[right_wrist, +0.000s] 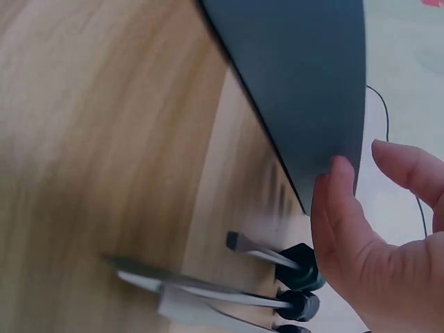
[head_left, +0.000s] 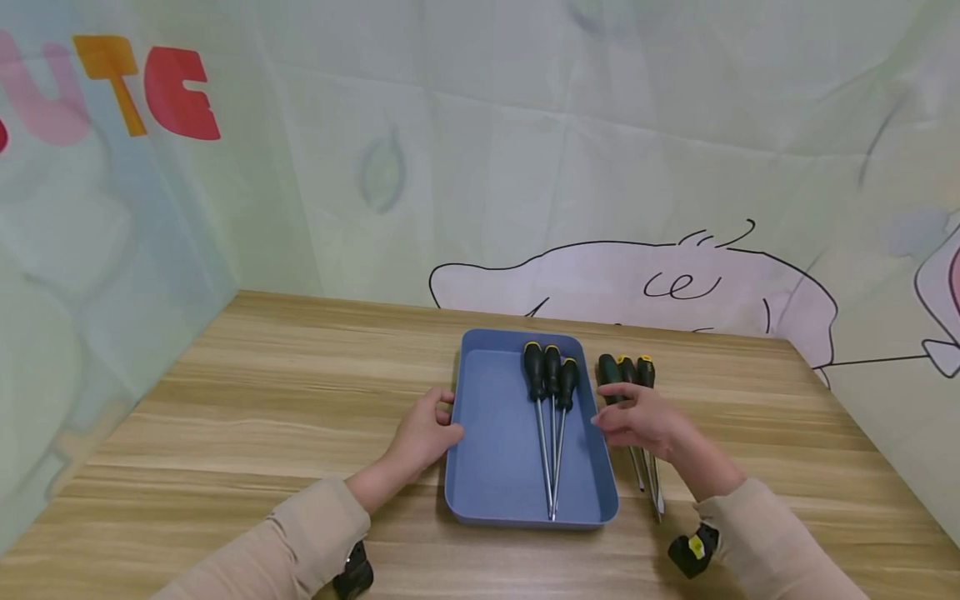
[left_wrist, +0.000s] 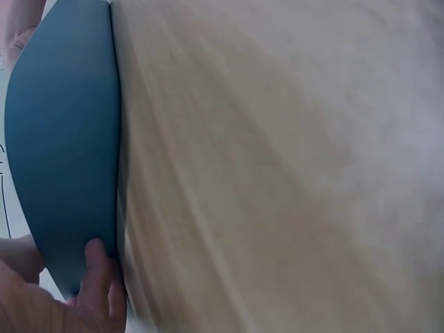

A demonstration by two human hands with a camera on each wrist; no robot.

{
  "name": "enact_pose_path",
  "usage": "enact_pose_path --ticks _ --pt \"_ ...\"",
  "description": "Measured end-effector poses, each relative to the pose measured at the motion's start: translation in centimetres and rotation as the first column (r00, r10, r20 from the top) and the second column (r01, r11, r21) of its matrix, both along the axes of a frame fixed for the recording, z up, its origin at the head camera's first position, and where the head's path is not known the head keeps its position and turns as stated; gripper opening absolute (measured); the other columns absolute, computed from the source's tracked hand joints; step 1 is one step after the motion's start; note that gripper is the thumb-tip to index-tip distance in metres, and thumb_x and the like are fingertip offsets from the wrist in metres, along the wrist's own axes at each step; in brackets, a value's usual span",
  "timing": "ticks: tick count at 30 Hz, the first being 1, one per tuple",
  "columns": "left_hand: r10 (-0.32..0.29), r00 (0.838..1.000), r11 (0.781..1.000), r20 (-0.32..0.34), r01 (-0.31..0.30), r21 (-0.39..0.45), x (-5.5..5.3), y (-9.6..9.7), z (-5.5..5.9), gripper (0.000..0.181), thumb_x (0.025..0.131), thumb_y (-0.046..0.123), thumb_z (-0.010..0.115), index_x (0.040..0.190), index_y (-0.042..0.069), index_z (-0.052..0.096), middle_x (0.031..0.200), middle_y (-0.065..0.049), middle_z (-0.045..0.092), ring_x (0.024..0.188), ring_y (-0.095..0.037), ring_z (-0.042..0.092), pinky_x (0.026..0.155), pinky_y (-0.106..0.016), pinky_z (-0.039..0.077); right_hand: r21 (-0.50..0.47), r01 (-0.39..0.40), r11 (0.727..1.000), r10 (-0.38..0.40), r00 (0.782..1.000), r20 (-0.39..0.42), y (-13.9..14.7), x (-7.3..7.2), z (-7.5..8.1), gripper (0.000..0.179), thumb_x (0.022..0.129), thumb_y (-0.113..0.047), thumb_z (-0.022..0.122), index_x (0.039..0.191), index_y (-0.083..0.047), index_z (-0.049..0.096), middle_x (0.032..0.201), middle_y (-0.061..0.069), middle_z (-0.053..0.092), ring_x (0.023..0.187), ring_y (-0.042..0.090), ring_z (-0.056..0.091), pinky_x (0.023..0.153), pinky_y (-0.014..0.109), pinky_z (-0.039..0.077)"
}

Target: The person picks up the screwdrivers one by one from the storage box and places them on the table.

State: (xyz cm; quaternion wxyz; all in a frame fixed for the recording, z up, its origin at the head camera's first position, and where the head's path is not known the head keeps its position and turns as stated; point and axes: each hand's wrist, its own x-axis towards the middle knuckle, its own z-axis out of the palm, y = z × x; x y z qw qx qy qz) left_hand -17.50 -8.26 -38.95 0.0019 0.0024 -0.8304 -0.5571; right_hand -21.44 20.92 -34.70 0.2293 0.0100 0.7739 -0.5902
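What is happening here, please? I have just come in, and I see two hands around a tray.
Someone has both hands at a blue tray on a wooden table. The left hand holds its left edge; the right hand has its fingers at the right side. Three screwdrivers lie in the tray, handles toward the far end, and three other screwdrivers lie on the table to its right.

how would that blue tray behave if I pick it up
The blue tray will probably feel stiff: its walls hold their shape. It may dip rightward, where the three screwdrivers inside lie. They could slide left, since the tray floor there is bare.
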Motion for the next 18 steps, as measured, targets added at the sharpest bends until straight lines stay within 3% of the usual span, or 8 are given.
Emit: enact_pose_path --ticks 5,10,18 --pt "-0.005 1.000 1.000 0.016 0.005 -0.004 -0.1 0.1 0.1 0.039 0.071 -0.006 0.057 0.109 -0.005 0.052 0.078 -0.013 0.060 0.069 -0.020 0.055 0.059 -0.029 0.046 -0.008 -0.007 1.000 0.007 1.000 -0.003 -0.2 0.2 -0.5 0.067 0.080 0.005 0.062 0.137 0.010 0.028 0.109 0.023 0.056 0.084 0.019 0.061 0.076 0.037 0.053" --pt "-0.005 1.000 1.000 0.025 0.005 -0.003 0.0 0.1 0.2 0.039 0.071 -0.006 0.057 0.110 -0.005 0.052 0.079 -0.013 0.060 0.070 -0.019 0.055 0.059 -0.029 0.047 -0.053 -0.017 0.998 0.018 1.000 0.007 -0.3 0.2 -0.8 0.067 0.080 0.007 0.060 0.137 0.012 0.025 0.101 0.018 0.057 0.079 0.017 0.061 0.072 0.034 0.054" --pt "-0.002 1.000 1.000 0.030 0.002 -0.004 0.1 0.0 0.2 0.039 0.073 -0.004 0.058 0.111 -0.004 0.053 0.081 -0.013 0.061 0.071 -0.019 0.056 0.061 -0.030 0.048 -0.035 -0.014 0.999 0.014 1.000 0.008 -0.3 0.0 -1.2 0.066 0.081 0.007 0.060 0.138 0.011 0.026 0.102 0.018 0.058 0.077 0.015 0.061 0.068 0.032 0.054"
